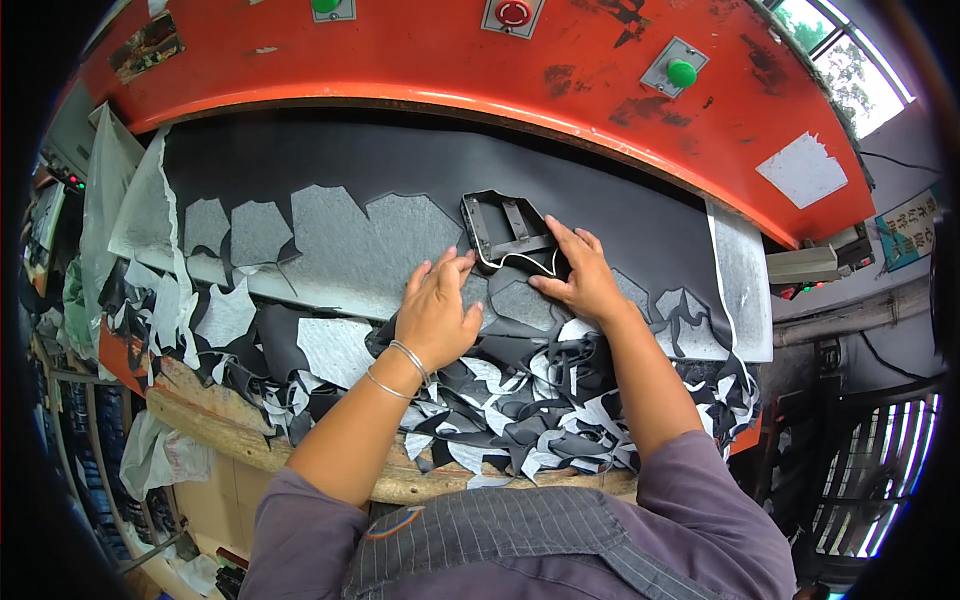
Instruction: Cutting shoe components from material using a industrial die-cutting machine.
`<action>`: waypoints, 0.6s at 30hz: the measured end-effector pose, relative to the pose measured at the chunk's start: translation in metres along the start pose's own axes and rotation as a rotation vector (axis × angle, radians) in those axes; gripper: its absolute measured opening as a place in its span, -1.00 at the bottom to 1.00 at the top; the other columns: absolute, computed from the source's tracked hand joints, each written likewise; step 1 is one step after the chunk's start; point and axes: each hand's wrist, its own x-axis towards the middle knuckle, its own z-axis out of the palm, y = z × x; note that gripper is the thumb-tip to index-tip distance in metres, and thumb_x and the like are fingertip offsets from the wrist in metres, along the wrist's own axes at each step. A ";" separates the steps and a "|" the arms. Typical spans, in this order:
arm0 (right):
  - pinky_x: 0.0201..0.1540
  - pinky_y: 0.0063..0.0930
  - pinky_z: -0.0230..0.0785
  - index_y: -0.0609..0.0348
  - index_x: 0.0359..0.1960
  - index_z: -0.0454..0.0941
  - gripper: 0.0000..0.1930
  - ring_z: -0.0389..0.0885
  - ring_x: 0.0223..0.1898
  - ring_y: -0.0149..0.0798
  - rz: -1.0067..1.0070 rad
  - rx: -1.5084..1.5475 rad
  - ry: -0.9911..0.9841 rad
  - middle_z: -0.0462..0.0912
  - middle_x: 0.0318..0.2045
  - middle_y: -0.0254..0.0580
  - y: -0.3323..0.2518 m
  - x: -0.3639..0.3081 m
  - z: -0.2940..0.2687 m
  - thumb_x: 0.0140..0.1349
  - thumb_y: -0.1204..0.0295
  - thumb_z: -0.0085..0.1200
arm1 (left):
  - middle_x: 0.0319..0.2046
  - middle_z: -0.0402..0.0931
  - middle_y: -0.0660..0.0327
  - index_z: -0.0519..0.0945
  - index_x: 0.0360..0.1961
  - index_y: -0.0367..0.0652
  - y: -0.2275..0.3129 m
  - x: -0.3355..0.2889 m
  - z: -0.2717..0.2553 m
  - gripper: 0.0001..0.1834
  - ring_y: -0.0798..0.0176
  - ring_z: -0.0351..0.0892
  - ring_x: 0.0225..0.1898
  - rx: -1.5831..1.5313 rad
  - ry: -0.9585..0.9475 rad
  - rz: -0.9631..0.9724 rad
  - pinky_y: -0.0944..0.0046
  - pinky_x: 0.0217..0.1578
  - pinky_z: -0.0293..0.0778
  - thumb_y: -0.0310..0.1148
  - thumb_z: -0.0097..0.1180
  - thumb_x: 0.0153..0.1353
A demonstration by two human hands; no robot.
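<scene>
A dark metal cutting die (478, 222), an open frame with cross bars and a pale wavy lower edge, lies on a black sheet of material (400, 150). My right hand (588, 275) has its thumb and fingers around the die's right corner. Just below the die's left side rests my left hand (437, 312), fingers stretched out and thumb apart, holding nothing. Its fingertips come close to the die; whether they touch it I cannot tell. Grey cut-out shapes (415, 232) show along the sheet's near part, left of the die and beneath both hands.
Black and white offcuts (500, 400) heap along the near wooden edge (230, 420). Across the far side runs an orange machine beam (420, 70) with green buttons (681, 72) and a red button (513, 13). Clear plastic sheeting (110, 190) hangs at left.
</scene>
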 end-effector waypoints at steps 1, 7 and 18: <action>0.37 -0.04 -0.08 0.21 0.34 0.17 -0.08 0.30 0.29 0.00 -0.009 -0.013 -0.002 0.37 0.23 0.13 0.001 0.002 0.000 -0.01 0.06 0.31 | 0.18 0.44 0.03 0.21 0.08 -0.22 -0.001 0.000 -0.001 -0.46 0.05 0.17 0.37 -0.003 0.000 0.005 -0.01 0.35 -0.06 -0.36 0.12 0.10; 0.37 -0.04 -0.06 0.21 0.36 0.14 -0.05 0.29 0.29 0.03 -0.073 -0.008 -0.037 0.36 0.24 0.14 0.006 0.015 0.000 -0.01 -0.01 0.29 | 0.17 0.45 0.03 0.21 0.07 -0.21 -0.007 0.007 -0.009 -0.46 0.05 0.16 0.37 -0.021 -0.021 0.014 -0.01 0.35 -0.06 -0.37 0.13 0.09; 0.38 -0.21 -0.04 0.23 0.30 0.25 -0.20 0.23 0.34 0.01 0.010 0.186 0.427 0.31 0.28 0.09 -0.042 0.003 -0.029 0.06 0.14 0.31 | 0.06 0.48 -0.02 0.46 0.01 -0.20 -0.020 0.004 -0.056 -0.57 -0.02 0.34 0.24 -0.334 0.164 -0.070 0.13 0.20 0.29 -0.34 0.22 0.12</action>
